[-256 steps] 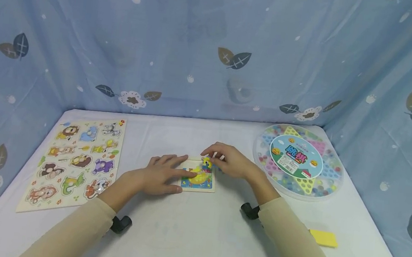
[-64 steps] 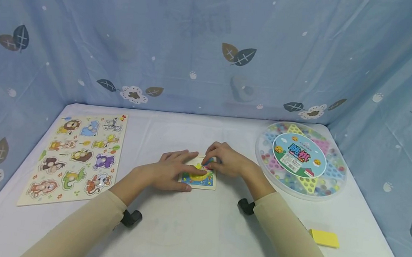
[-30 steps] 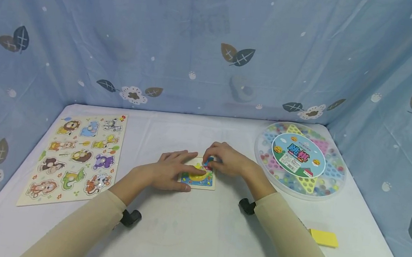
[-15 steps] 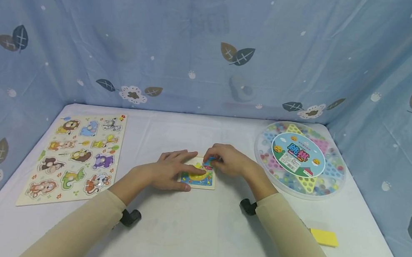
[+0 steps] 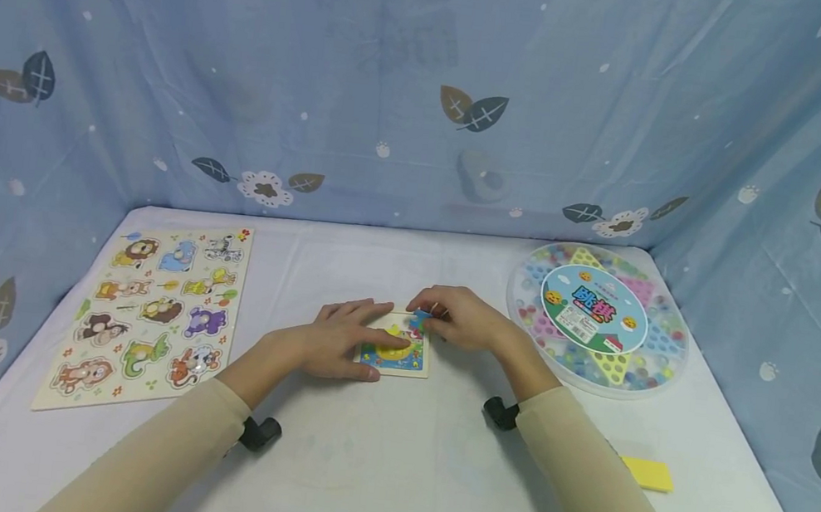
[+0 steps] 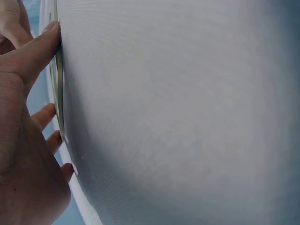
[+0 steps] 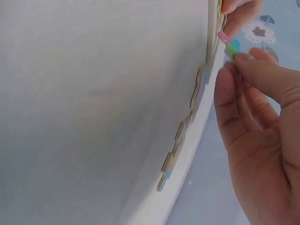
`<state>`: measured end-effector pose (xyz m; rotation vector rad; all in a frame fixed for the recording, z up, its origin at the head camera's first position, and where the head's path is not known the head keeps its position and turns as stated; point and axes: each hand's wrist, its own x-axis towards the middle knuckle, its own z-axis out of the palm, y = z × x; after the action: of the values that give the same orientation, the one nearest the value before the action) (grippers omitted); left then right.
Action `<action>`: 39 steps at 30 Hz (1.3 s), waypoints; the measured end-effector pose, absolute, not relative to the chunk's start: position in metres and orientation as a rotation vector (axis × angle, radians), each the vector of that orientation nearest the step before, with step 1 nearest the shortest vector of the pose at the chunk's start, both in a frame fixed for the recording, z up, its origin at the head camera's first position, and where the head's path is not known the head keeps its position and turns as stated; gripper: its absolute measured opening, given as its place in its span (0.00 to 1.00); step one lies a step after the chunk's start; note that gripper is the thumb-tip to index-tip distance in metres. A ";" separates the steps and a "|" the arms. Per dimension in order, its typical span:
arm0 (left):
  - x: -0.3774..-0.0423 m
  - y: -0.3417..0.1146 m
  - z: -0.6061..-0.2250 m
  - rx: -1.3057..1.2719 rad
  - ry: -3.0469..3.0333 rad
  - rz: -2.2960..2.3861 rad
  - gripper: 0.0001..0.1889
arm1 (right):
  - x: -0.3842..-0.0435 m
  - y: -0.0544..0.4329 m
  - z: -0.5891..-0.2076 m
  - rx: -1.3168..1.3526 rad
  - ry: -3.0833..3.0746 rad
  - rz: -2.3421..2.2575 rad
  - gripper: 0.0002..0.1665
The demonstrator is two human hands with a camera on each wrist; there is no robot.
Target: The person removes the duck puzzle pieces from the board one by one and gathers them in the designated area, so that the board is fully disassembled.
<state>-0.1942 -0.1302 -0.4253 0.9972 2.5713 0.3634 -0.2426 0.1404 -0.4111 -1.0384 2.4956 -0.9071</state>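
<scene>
A small picture jigsaw puzzle board (image 5: 401,374) lies mid-table, mostly blue and yellow with a pale wooden rim. My left hand (image 5: 336,344) spreads over its left side, the straight index finger touching the yellow part of the picture. In the left wrist view the left thumb (image 6: 40,49) lies along the board's edge (image 6: 60,89). At the upper right corner my right hand (image 5: 460,318) pinches a small jigsaw piece (image 7: 229,49) between thumb and fingers; pink, green and blue show on it. Its tip overlaps the board's edge in the right wrist view.
Several loose jigsaw pieces (image 7: 174,147) lie beside the board, hidden by my right hand in the head view. An animal knob puzzle (image 5: 149,312) is at left. A round Chinese checkers box (image 5: 599,322) stands at right, with a yellow block (image 5: 649,475) in front.
Over the last seconds my right hand has turned a jigsaw piece at the board's upper right corner, then drawn back slightly rightward, still pinching it. The left hand has stayed put lately.
</scene>
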 end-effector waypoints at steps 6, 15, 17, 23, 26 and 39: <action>-0.194 -0.130 -0.425 0.999 2.573 0.358 0.31 | -0.242 0.146 -0.408 -1.036 2.498 -0.933 0.18; -0.192 -0.130 -0.424 0.985 2.569 0.366 0.31 | -0.240 0.155 -0.401 -0.973 2.469 -1.005 0.17; -0.192 -0.130 -0.424 0.991 2.570 0.367 0.31 | -0.238 0.158 -0.399 -0.970 2.470 -1.013 0.17; -0.192 -0.129 -0.424 0.993 2.577 0.370 0.31 | -0.235 0.169 -0.394 -0.991 2.486 -1.030 0.17; -0.192 -0.129 -0.424 0.988 2.584 0.375 0.31 | -0.234 0.174 -0.392 -1.011 2.488 -1.039 0.18; -0.191 -0.131 -0.424 0.991 2.582 0.387 0.31 | -0.230 0.194 -0.386 -0.974 2.520 -1.024 0.19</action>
<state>-0.1911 -0.1310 -0.4243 0.9911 2.5817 0.3865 -0.2299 0.1939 -0.3861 -0.9743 2.5200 -1.0238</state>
